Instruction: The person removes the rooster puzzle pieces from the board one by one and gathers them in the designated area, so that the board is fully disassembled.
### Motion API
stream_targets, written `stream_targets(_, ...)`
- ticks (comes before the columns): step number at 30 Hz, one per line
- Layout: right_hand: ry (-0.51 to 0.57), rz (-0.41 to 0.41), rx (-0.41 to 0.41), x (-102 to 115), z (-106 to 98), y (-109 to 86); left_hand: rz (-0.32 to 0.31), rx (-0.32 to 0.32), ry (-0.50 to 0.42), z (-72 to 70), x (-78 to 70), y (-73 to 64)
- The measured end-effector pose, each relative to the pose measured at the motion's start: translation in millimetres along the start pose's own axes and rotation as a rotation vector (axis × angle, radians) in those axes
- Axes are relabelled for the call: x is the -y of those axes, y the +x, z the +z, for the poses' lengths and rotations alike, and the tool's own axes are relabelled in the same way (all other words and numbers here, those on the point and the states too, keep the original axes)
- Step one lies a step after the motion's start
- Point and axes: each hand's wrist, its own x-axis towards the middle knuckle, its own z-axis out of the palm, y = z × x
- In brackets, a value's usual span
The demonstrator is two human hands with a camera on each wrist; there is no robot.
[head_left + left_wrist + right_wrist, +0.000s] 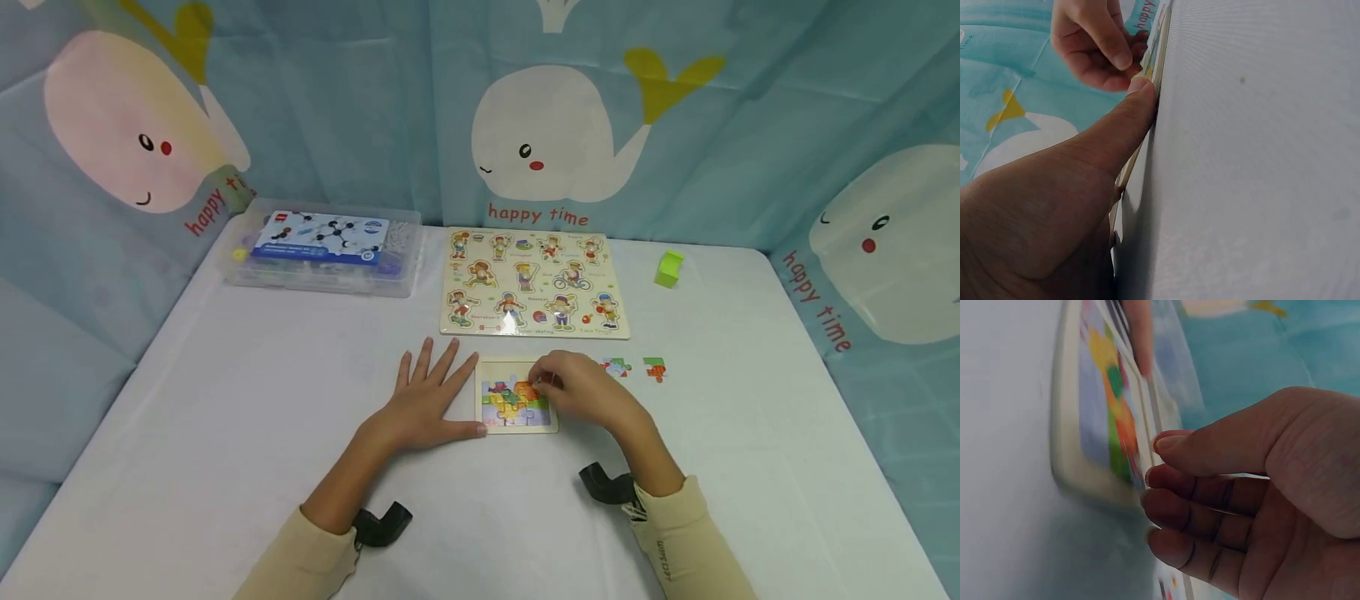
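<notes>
A small jigsaw puzzle (513, 407) in a pale wooden frame lies flat on the table, part of its picture filled in. My left hand (422, 408) is spread flat on its left side, thumb on the lower left corner and index fingertip by the upper left edge. Over the puzzle's upper right part, my right hand (581, 387) pinches a puzzle piece between thumb and fingers; the fingers hide most of it. The right wrist view shows the right hand's curled fingertips (1169, 503) close beside the framed puzzle (1094, 419).
Two loose puzzle pieces, one partly green (618, 367) and one with orange (656, 369), lie right of the right hand. Behind are a larger wooden board with figures (534, 283), a clear plastic case (330, 279) and a green block (669, 269). A whale-print curtain (390, 108) borders the table.
</notes>
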Motion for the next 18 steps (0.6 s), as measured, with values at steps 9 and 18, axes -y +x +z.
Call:
stream_targets(9,0.007,-0.004,0.055,21,20,17.5,0.011,0.011,0.003,-1.8,-1.1,-0.6)
stream_targets(18,-0.037,-0.036,0.033,22,26,18.9,0.014,0.001,0.002,-0.8,-0.4,0.5)
